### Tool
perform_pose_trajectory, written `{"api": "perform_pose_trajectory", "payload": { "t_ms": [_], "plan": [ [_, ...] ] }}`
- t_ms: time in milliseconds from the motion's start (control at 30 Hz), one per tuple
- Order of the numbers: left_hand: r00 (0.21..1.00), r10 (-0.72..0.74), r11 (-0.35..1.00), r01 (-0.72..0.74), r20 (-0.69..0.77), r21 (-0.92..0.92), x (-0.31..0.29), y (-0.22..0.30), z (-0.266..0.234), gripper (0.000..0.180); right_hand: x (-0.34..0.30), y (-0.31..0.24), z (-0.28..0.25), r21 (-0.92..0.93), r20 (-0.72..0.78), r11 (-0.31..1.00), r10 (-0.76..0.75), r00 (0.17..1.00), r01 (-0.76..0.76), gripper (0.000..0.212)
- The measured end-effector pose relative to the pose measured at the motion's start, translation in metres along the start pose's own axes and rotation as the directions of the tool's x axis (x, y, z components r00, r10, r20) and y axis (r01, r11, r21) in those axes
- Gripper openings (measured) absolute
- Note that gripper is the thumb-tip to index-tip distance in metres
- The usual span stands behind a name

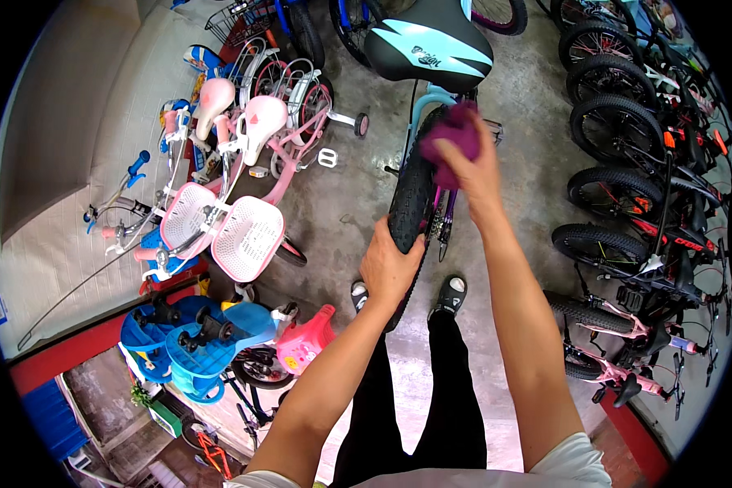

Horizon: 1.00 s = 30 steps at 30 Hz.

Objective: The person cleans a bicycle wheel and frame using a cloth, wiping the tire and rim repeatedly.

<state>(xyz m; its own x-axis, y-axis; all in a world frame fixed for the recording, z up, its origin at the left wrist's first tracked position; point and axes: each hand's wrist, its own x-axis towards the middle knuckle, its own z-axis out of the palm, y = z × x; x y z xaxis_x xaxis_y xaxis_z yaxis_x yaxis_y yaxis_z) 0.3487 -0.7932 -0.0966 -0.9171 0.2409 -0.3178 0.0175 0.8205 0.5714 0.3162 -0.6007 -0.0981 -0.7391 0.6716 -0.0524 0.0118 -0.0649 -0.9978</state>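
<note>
The cloth [450,140] was plum purple, the tyre [411,199] black, the saddle [429,50] black with angular turquoise panels, the floor [346,207] mottled grey.

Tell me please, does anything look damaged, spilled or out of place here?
Nothing looks spilled, and the tyre in the left hand shows no visible damage. Only the blue plastic item at lower left seems odd: its small black wheels face upward, perhaps overturned.

Both my bare forearms [321,382] reach forward, the right farther ahead. My left grip [388,264] curls palm-down; my right grip [476,171] closes, thumb [447,152] extended.
</note>
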Motion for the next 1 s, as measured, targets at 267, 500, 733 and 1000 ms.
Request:
{"api": "perform_pose_trajectory", "payload": {
  "t_ms": [267, 500, 733, 1000],
  "plan": [
    [1.0, -0.007, 1.0, 0.008, -0.027, 0.03, 0.004, 0.006, 0.009, 0.061, 0.042, 0.027, 0.001, -0.592, 0.397, 0.681, -0.219, 0.891, 0.431, 0.035],
    [0.999, -0.044, 0.998, 0.045, -0.016, 0.039, 0.002, -0.003, 0.009, 0.06, -0.024, 0.0, -0.003, -0.462, 0.443, 0.789, -0.19, 0.876, 0.405, 0.029],
    [0.999, -0.042, 0.998, 0.04, 0.026, 0.05, 0.001, -0.005, 0.003, 0.062, -0.046, -0.011, -0.042, -0.407, 0.357, 0.856, -0.171, 0.919, 0.317, 0.027],
    [0.995, -0.058, 0.997, 0.054, 0.084, 0.052, 0.014, 0.003, 0.006, 0.066, -0.01, -0.013, 0.003, -0.528, 0.461, 0.677, -0.279, 0.842, 0.513, 0.028]
  ]
}}
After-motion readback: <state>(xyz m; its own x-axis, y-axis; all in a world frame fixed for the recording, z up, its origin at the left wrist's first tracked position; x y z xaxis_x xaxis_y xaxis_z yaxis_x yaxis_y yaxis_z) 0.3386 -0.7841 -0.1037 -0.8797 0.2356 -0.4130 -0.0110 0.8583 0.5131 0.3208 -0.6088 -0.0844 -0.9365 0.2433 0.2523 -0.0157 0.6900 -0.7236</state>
